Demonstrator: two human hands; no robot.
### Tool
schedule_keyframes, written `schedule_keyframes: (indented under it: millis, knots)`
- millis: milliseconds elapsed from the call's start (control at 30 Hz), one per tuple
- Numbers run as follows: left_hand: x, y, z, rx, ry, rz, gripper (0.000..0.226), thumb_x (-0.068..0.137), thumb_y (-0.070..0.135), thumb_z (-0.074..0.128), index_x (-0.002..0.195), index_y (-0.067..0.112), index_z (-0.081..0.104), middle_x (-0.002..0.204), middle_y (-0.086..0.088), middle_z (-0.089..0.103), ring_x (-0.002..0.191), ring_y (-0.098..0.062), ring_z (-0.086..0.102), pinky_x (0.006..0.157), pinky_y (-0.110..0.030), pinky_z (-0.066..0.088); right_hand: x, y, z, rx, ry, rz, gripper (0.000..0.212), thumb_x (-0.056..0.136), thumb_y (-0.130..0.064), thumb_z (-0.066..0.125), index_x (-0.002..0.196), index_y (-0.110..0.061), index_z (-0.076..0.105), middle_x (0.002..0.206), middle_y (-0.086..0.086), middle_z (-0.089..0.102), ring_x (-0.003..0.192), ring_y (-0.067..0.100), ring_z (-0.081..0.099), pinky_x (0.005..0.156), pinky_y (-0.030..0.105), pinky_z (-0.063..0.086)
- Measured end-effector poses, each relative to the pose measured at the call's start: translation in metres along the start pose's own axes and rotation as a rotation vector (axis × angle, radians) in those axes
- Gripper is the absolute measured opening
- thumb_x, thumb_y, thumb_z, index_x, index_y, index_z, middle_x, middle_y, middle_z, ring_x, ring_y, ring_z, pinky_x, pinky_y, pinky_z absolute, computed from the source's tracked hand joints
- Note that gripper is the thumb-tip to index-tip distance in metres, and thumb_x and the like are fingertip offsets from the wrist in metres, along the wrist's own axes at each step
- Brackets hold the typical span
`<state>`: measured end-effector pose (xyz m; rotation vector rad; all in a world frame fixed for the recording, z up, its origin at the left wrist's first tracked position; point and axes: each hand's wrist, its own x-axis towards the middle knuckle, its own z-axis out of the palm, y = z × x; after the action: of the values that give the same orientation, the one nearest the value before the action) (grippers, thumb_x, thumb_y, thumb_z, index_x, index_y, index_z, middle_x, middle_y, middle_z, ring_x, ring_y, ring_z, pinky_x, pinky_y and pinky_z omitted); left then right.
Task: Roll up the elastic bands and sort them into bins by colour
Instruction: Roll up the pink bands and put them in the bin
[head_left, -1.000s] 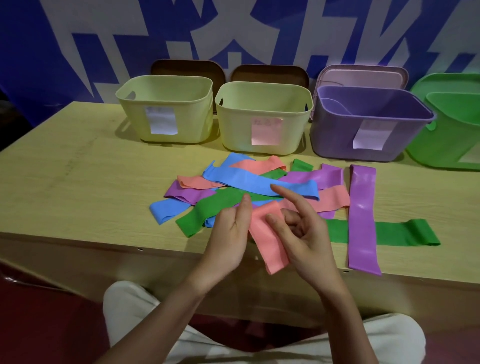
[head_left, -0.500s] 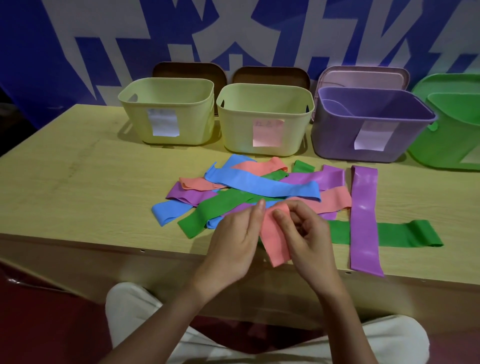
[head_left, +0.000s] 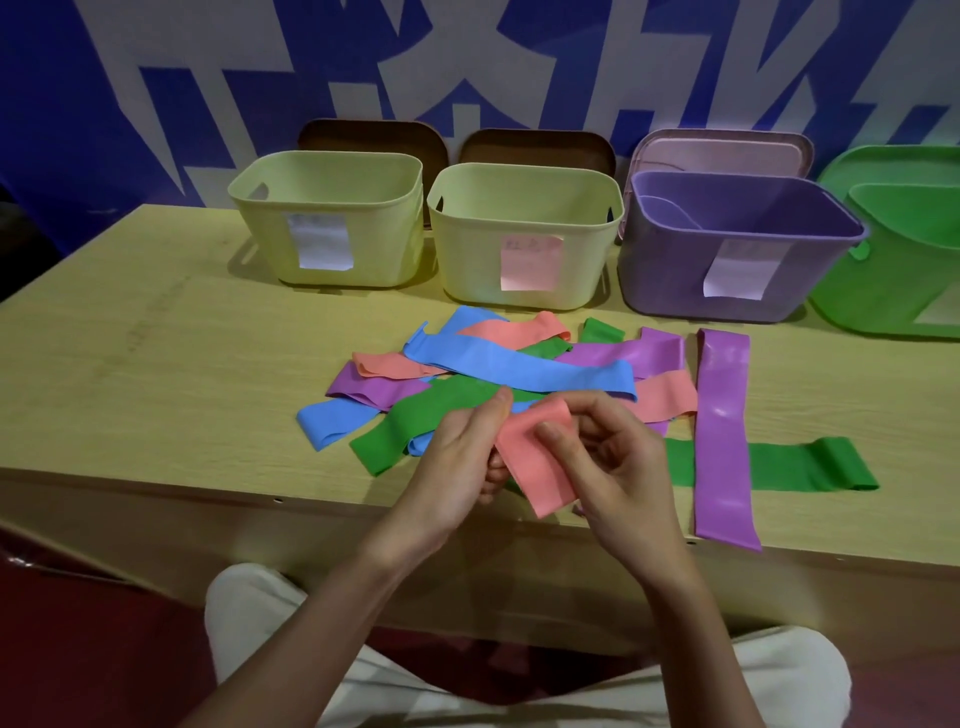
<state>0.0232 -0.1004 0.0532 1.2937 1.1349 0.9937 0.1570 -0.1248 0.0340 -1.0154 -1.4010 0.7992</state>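
Note:
A salmon-pink elastic band (head_left: 537, 467) hangs between my hands just above the table's front edge. My left hand (head_left: 457, 467) pinches its left side, thumb up by the top corner. My right hand (head_left: 608, 467) grips its right side with curled fingers, the thumb pressed on the band's face. Behind them lies a loose pile of flat bands: blue (head_left: 519, 366), green (head_left: 431, 415), purple (head_left: 722, 431) and pink (head_left: 665, 395). Along the back stand two pale yellow bins (head_left: 332, 208) (head_left: 524, 218), a purple bin (head_left: 743, 270) and a green bin (head_left: 893, 280).
Each bin carries a paper label on its front. Lids lean against the blue-and-white wall behind the bins. The wooden table (head_left: 156, 364) has bare surface to the left of the pile. My knees in light trousers (head_left: 270, 613) sit below the front edge.
My right hand has closed from spread fingers onto the pink band. Both hands have drawn closer together, and the band's top end now folds over between them.

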Motion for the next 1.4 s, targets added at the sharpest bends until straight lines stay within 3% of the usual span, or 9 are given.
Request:
schedule_keyframes:
  millis: [133,200,300,500,733,800,1033,1200,1400]
  knots:
    - [-0.007,-0.002,0.002,0.151,-0.013,0.121,0.059,0.099,0.047,0.025,0.069,0.000,0.044,0.045,0.007,0.035,0.043,-0.004,0.035,0.045,-0.013,0.031,-0.004,0.004,0.000,0.005,0.054,0.028,0.010,0.083,-0.033,0.065,0.087,-0.025,0.062,0.077,-0.007,0.064,0.066,0.005,0.058,0.056,0.013,0.042]
    - [-0.008,-0.010,0.003,0.247,0.003,0.248,0.071,0.097,0.058,0.023,0.075,-0.004,0.047,0.056,-0.005,0.045,0.055,-0.016,0.047,0.055,-0.031,0.041,-0.004,0.006,0.000,0.006,0.063,0.036,0.005,0.085,-0.025,0.067,0.086,-0.024,0.062,0.076,-0.010,0.065,0.066,0.003,0.058,0.057,0.012,0.042]
    - [-0.007,-0.019,0.004,0.306,0.045,0.358,0.057,0.098,0.050,0.027,0.078,0.004,0.053,0.068,-0.013,0.053,0.064,-0.027,0.053,0.064,-0.051,0.041,-0.005,0.005,-0.001,0.017,0.054,0.043,0.005,0.085,-0.022,0.065,0.090,-0.023,0.064,0.073,-0.009,0.064,0.064,0.002,0.057,0.055,0.011,0.042]
    - [-0.003,-0.014,0.005,0.131,0.123,0.201,0.044,0.103,0.035,0.031,0.061,0.019,0.035,0.049,0.010,0.034,0.046,-0.006,0.034,0.047,-0.020,0.027,-0.007,0.005,-0.008,0.050,-0.025,0.039,0.044,0.085,-0.015,0.069,0.126,-0.015,0.056,0.067,0.001,0.048,0.063,0.010,0.048,0.056,0.023,0.041]
    - [-0.005,-0.003,0.006,-0.079,0.047,-0.090,0.045,0.102,0.033,0.037,0.060,0.019,0.028,0.042,0.010,0.024,0.035,-0.005,0.020,0.037,-0.016,0.018,-0.003,0.004,-0.007,0.024,-0.052,-0.020,0.027,0.086,-0.023,0.067,0.113,-0.027,0.066,0.080,0.009,0.059,0.070,0.027,0.054,0.062,0.035,0.045]
    - [-0.004,-0.003,0.004,-0.055,0.025,-0.077,0.048,0.101,0.037,0.037,0.058,0.018,0.029,0.043,0.009,0.024,0.036,-0.006,0.021,0.037,-0.016,0.019,-0.002,0.005,-0.007,0.000,-0.041,-0.018,0.021,0.084,-0.032,0.068,0.104,-0.030,0.067,0.086,0.016,0.061,0.076,0.034,0.057,0.064,0.044,0.047]
    - [-0.007,-0.013,0.001,0.278,0.070,0.282,0.054,0.098,0.045,0.033,0.066,0.005,0.048,0.058,0.003,0.042,0.057,-0.015,0.042,0.057,-0.037,0.034,-0.002,0.010,-0.005,0.020,-0.013,0.032,0.012,0.082,-0.039,0.067,0.092,-0.034,0.066,0.072,0.007,0.056,0.062,0.011,0.050,0.052,0.019,0.041]
    - [-0.003,-0.022,0.000,0.139,0.068,0.205,0.052,0.103,0.036,0.033,0.065,0.002,0.044,0.050,0.009,0.038,0.047,-0.008,0.036,0.047,-0.020,0.028,-0.002,0.007,-0.005,0.106,-0.028,0.049,0.011,0.084,-0.021,0.068,0.096,-0.022,0.068,0.075,0.015,0.058,0.063,0.006,0.055,0.057,0.016,0.045]
    - [-0.006,-0.008,0.001,0.065,0.032,0.111,0.047,0.104,0.019,0.030,0.057,0.016,0.032,0.036,0.011,0.030,0.033,0.000,0.029,0.038,-0.009,0.024,0.003,0.003,-0.017,0.037,-0.133,0.057,0.035,0.087,-0.012,0.066,0.122,-0.012,0.060,0.084,0.008,0.061,0.077,0.021,0.061,0.070,0.031,0.052]
